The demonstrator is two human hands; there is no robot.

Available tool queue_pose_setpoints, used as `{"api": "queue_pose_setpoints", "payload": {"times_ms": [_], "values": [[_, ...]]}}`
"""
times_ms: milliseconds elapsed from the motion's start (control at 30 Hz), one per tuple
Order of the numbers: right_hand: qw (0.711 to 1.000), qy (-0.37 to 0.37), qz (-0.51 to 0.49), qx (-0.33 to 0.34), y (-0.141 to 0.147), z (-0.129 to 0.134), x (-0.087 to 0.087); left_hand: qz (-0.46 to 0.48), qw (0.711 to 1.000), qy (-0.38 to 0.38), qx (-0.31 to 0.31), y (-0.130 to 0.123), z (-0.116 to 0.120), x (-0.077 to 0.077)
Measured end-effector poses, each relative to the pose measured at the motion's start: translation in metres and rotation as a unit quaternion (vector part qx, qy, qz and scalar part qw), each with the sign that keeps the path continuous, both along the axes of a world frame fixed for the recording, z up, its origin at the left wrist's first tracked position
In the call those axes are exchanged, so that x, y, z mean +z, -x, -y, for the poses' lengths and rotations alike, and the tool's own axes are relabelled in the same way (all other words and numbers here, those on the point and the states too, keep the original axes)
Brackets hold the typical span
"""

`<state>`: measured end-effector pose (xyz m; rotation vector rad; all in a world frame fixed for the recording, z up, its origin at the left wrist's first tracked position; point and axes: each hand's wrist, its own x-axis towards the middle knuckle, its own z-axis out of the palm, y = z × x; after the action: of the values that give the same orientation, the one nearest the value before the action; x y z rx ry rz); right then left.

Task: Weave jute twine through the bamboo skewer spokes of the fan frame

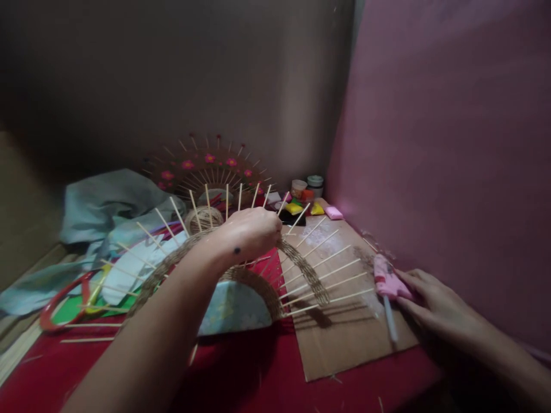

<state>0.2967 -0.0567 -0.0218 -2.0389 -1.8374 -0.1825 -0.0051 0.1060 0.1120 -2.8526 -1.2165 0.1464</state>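
A half-round fan frame of thin sticks with woven twine bands (303, 267) stands over the red surface, a pale blue half-disc (236, 308) at its base. My left hand (253, 229) reaches across it, fingers closed at the upper part of the outer band near the stick tips; what they pinch is hidden. On the right, my right hand (430, 304) has its fingers on a pink glue gun (390, 279), whose glue stick points down towards the cardboard sheet (344, 338).
Behind stands a fan with pink flowers (209, 158). A twine ball (203, 219), red-handled scissors (51, 312) and grey cloth (112, 198) lie left. Small jars (315, 183) and coloured packets (333, 213) sit at the back. A pink wall (447, 143) rises right.
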Motion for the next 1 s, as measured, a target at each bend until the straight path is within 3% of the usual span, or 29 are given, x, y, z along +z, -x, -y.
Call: {"api": "queue_pose_setpoints", "payload": {"times_ms": [67, 167, 267, 400, 500, 633, 800, 1000], "values": [[1.0, -0.013, -0.004, 0.015, 0.005, 0.003, 0.013, -0.004, 1.0, -0.001, 0.004, -0.001, 0.001, 0.0], [0.993, -0.113, -0.025, 0.018, 0.028, 0.006, 0.039, -0.009, 1.0, 0.002, 0.007, -0.002, 0.001, 0.0], [0.976, -0.166, -0.062, 0.122, 0.061, -0.005, 0.063, -0.009, 1.0, 0.002, -0.001, -0.001, 0.0, 0.0], [0.961, -0.192, -0.023, 0.2, 0.105, -0.041, 0.082, 0.001, 0.999, 0.002, -0.038, 0.001, 0.001, 0.0], [0.962, -0.181, 0.005, 0.207, 0.13, -0.07, 0.087, 0.0, 0.999, -0.008, -0.043, 0.002, 0.002, 0.0], [0.98, -0.119, 0.005, 0.161, 0.15, -0.092, 0.091, 0.006, 0.999, -0.01, -0.032, 0.001, 0.003, 0.0], [0.984, -0.058, -0.024, 0.165, 0.159, -0.096, 0.096, 0.01, 0.999, 0.01, -0.036, 0.002, 0.006, 0.002], [0.981, -0.096, -0.002, 0.17, 0.159, -0.098, 0.085, 0.015, 0.999, 0.035, -0.017, 0.002, 0.009, 0.004]]}}
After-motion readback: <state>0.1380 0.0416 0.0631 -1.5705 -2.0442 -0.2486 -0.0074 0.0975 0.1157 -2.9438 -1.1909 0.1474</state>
